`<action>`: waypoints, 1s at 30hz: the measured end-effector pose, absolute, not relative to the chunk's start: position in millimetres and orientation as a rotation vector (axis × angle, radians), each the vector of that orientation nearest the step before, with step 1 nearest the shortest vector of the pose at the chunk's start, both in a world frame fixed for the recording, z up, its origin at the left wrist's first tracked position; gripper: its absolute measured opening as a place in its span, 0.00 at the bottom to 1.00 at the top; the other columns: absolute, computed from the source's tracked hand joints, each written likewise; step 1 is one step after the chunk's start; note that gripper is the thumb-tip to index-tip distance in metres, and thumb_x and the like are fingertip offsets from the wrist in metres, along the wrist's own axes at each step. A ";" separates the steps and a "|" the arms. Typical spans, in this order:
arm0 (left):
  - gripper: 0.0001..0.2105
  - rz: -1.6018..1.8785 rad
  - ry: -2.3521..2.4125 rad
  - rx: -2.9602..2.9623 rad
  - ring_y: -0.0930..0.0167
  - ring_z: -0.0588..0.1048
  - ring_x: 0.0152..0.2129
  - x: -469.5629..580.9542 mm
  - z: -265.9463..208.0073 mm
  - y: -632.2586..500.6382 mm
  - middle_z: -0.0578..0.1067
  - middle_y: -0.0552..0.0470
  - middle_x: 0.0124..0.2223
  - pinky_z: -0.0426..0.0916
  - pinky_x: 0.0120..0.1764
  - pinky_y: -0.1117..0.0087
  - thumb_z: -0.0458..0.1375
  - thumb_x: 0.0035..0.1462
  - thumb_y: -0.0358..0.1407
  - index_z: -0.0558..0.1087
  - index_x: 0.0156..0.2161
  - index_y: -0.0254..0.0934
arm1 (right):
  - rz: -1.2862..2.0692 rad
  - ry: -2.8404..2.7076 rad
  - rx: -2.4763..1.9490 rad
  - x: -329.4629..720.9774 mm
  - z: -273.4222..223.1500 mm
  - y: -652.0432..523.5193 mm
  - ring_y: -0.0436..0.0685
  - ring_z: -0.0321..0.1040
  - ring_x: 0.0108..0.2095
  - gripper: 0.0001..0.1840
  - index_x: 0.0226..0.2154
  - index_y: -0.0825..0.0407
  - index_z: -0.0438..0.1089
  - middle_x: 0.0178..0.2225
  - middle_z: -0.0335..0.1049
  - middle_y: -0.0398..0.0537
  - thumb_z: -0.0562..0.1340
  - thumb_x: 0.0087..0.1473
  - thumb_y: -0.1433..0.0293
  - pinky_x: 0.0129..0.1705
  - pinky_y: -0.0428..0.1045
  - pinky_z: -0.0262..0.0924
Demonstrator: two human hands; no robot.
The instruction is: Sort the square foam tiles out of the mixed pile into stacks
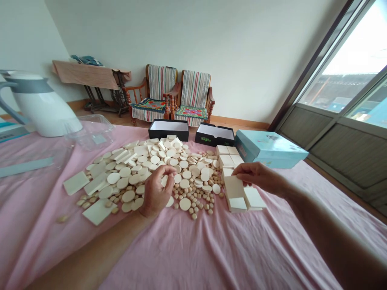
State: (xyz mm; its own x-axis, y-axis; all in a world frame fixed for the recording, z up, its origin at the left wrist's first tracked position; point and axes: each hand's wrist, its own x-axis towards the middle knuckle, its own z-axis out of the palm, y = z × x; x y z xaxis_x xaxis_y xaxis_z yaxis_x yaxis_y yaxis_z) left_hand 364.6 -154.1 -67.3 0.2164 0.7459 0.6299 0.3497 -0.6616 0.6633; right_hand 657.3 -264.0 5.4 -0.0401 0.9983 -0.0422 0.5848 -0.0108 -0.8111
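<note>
One pale tile [234, 187] pinched in right hand [253, 175]; left hand [157, 190] curled over discs [128, 196], grip unclear; two black boxes [168, 134] behind.

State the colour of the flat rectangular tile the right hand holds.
The tile in the right hand is cream; best view: head.

From where I stand, the discs [113, 178] and squares [76, 183] mid-frame are cream, the beads [194, 203] tan, the cloth [181, 257] plain pink. Upper centre, chair covers [196, 86] show red, white and grey stripes over multicoloured seat mats [190, 111]. Far left, a white jug [45, 108] with grey trim; right of centre, a pale blue box [270, 147]; centre, black boxes [168, 134], white inside.
</note>
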 end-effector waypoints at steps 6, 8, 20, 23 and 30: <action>0.05 1.435 1.025 2.124 0.70 0.75 0.32 364.4 -67.6 -153.3 0.76 0.53 0.34 0.69 0.40 0.70 0.54 0.56 0.32 0.71 0.36 0.37 | 0.990 -1.648 -1.739 668.2 -15.6 -278.9 0.51 0.65 0.26 0.17 0.34 0.55 0.75 0.25 0.70 0.45 0.60 0.53 0.59 0.26 0.46 0.57; 0.05 1.436 1.033 2.127 0.70 0.75 0.32 364.2 -67.5 -153.2 0.77 0.53 0.34 0.70 0.40 0.70 0.54 0.56 0.32 0.72 0.36 0.37 | 0.975 -1.641 -1.759 669.5 -20.8 -278.4 0.51 0.65 0.26 0.16 0.33 0.55 0.75 0.25 0.70 0.45 0.59 0.53 0.60 0.26 0.46 0.58; 0.04 1.430 1.043 2.117 0.70 0.75 0.32 364.5 -67.4 -154.4 0.76 0.52 0.34 0.70 0.40 0.69 0.54 0.56 0.33 0.71 0.36 0.37 | 0.583 -1.590 -1.774 667.2 -2.5 -277.2 0.52 0.69 0.26 0.14 0.33 0.52 0.73 0.29 0.74 0.47 0.60 0.52 0.59 0.28 0.48 0.63; 0.04 1.443 1.022 2.106 0.70 0.75 0.32 364.1 -67.7 -154.8 0.76 0.52 0.34 0.70 0.40 0.70 0.54 0.56 0.32 0.71 0.36 0.37 | 0.586 -1.665 -1.779 651.4 1.7 -258.8 0.52 0.69 0.26 0.13 0.35 0.53 0.73 0.27 0.73 0.47 0.59 0.53 0.62 0.28 0.47 0.62; 0.04 1.449 1.007 2.080 0.70 0.75 0.32 362.7 -66.0 -155.2 0.76 0.52 0.33 0.69 0.38 0.70 0.53 0.57 0.30 0.70 0.36 0.37 | 0.202 -2.084 -1.841 596.1 -10.4 -180.9 0.54 0.70 0.32 0.10 0.35 0.53 0.73 0.33 0.75 0.49 0.57 0.51 0.74 0.36 0.48 0.60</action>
State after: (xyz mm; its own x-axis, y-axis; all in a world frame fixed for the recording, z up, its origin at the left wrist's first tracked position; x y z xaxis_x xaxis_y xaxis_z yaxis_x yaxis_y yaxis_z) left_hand 362.7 -155.2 -66.0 0.1987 0.7529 0.6274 0.3256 -0.6546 0.6823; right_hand 596.1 -180.9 -10.4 -0.0933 0.9817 0.1660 0.9314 0.1450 -0.3339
